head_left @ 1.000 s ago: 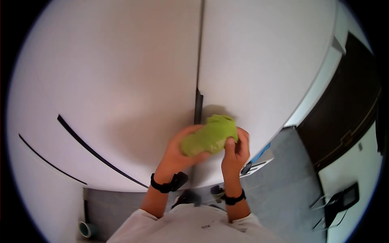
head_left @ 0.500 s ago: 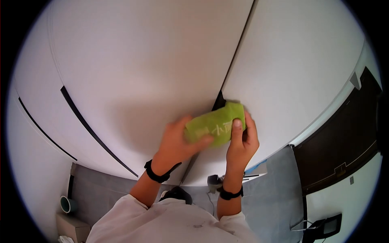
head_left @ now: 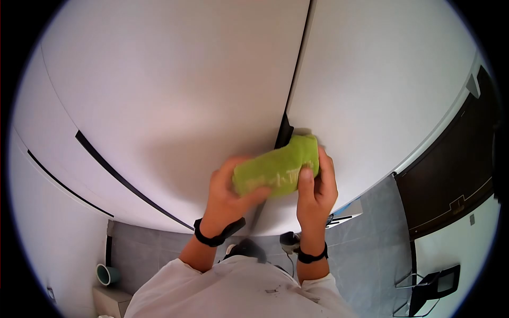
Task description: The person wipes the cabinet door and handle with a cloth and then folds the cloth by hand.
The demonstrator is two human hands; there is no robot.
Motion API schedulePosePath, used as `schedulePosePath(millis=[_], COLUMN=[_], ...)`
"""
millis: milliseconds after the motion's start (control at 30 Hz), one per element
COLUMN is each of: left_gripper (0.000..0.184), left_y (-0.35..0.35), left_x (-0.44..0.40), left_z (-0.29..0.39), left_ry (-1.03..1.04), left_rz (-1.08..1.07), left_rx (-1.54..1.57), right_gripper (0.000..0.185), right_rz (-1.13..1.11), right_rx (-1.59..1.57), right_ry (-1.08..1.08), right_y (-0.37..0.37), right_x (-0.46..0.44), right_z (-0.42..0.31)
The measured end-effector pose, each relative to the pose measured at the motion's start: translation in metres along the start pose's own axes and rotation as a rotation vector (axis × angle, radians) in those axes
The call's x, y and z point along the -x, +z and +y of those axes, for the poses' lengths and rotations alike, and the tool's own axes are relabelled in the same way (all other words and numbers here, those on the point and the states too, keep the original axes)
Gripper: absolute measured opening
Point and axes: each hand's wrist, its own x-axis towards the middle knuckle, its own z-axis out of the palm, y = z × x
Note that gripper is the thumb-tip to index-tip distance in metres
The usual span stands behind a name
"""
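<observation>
A bright green folded cloth (head_left: 278,167) with pale printed characters is held between both my hands, close in front of a white cabinet door (head_left: 191,74). My left hand (head_left: 225,188), slightly blurred, wraps round the cloth's left end, thumb along its lower front. My right hand (head_left: 317,188) grips the right end with the thumb pressed on the front; its other fingers curl behind and are partly hidden. Just above the cloth a black handle (head_left: 284,132) sits at the gap between two doors, its lower part covered by the cloth.
Long black handle strips (head_left: 127,177) run down the cabinet doors on the left. A green-white pot (head_left: 107,274) stands by a box (head_left: 111,301) at lower left. At right are a dark door (head_left: 450,180) and a black chair (head_left: 437,286) on the grey floor (head_left: 366,254).
The cloth's left end and my left hand have shifted slightly left and down in view. My right hand keeps its hold. The camera view has tilted a little, moving the background.
</observation>
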Motion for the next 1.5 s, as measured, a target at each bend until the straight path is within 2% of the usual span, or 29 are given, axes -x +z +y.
schedulePosePath(millis=[33,100,167,233,267,300,400,467,500,567,600,667,700,767,867,900,967,1033,1100,1167,1233,1300,1333,1367,1433,1467,1500], left_gripper=[0.043,0.047,0.050,0.046,0.042,0.042,0.039,0.041,0.041,0.044,0.044,0.051,0.051,0.054,0.053,0.053,0.051,0.048,0.046,0.041,0.044,0.049,0.050,0.052,0.045,0.040,0.040], left_y=[-0.003,-0.014,-0.011,-0.011,-0.011,-0.013,-0.014,-0.004,-0.004,-0.007,-0.008,-0.009,-0.007,-0.004,-0.004,-0.005,-0.010,-0.017,-0.016,-0.008,-0.003,0.000,0.002,0.002,-0.010,-0.016,-0.020], left_x=[0.001,0.006,0.003,0.004,-0.001,-0.005,-0.018,-0.020,-0.018,-0.015,-0.012,-0.009,-0.008,-0.009,-0.016,-0.018,-0.022,-0.023,-0.019,-0.016,-0.023,-0.029,-0.029,-0.028,-0.024,-0.018,-0.016], left_z=[-0.001,-0.004,-0.004,-0.008,-0.001,0.000,-0.001,-0.001,-0.003,-0.009,-0.012,-0.015,-0.013,-0.004,0.009,0.009,0.005,-0.016,-0.020,-0.008,-0.003,0.000,0.001,0.002,0.000,-0.003,-0.006], left_ry=[0.009,0.262,0.266,0.151,0.048,0.042,0.085,0.251,0.231,0.275,0.261,-0.008,-0.006,0.065,0.189,0.187,-0.033,-0.017,-0.021,-0.207,-0.155,-0.091,-0.070,-0.049,-0.082,-0.131,-0.148], left_rz=[-0.005,-0.127,-0.133,0.022,0.047,0.047,0.025,0.014,0.012,-0.135,-0.144,-0.128,-0.136,-0.052,-0.100,-0.099,-0.136,-0.146,-0.158,-0.152,-0.135,-0.128,-0.088,-0.046,-0.074,-0.091,-0.087], left_rx=[-0.002,-0.254,-0.231,-0.137,-0.127,-0.129,-0.143,-0.040,-0.038,-0.086,-0.087,0.119,0.117,-0.019,-0.162,-0.163,-0.103,-0.061,-0.021,0.174,0.197,0.216,0.228,0.242,0.255,0.268,0.270], right_gripper=[0.040,0.043,0.044,0.040,0.038,0.036,0.033,0.032,0.033,0.033,0.034,0.033,0.033,0.031,0.033,0.034,0.036,0.038,0.037,0.032,0.030,0.030,0.051,0.051,0.076,0.093,0.093], right_rz=[-0.014,-0.026,-0.012,0.009,0.000,-0.011,0.005,0.005,-0.006,-0.007,-0.003,-0.015,-0.007,-0.044,-0.025,-0.030,-0.019,-0.025,-0.039,-0.065,-0.074,-0.081,-0.102,-0.092,-0.265,-0.371,-0.375], right_rx=[-0.011,-0.045,0.020,0.028,0.051,0.068,0.053,0.044,-0.001,-0.043,-0.085,-0.072,-0.072,-0.034,-0.001,0.035,0.034,0.121,0.114,-0.068,-0.047,-0.108,-0.151,-0.151,0.107,0.213,0.215], right_ry=[-0.040,-0.061,-0.010,-0.041,-0.009,0.015,-0.012,-0.006,0.004,0.029,0.044,-0.003,-0.006,-0.164,-0.249,-0.307,-0.302,-0.375,-0.355,-0.138,-0.159,-0.025,0.127,0.120,-0.167,-0.231,-0.214], right_y=[-0.002,-0.007,-0.007,0.000,0.005,0.010,0.015,0.013,0.012,0.011,0.012,0.011,0.009,0.002,-0.003,-0.004,0.000,0.002,-0.001,-0.003,-0.002,0.001,-0.003,-0.007,-0.017,-0.023,-0.027], right_x=[0.000,0.017,0.020,0.014,0.007,0.000,-0.008,-0.008,-0.008,-0.002,0.003,0.012,0.011,0.001,-0.014,-0.018,-0.013,-0.006,-0.003,-0.007,-0.020,-0.028,-0.027,-0.027,-0.028,-0.030,-0.031], right_z=[-0.003,-0.001,-0.004,0.004,0.002,-0.001,0.000,0.005,0.008,0.016,0.021,0.030,0.029,0.022,0.007,0.006,0.019,0.032,0.040,0.033,0.015,-0.010,-0.015,-0.015,-0.013,-0.017,-0.019])
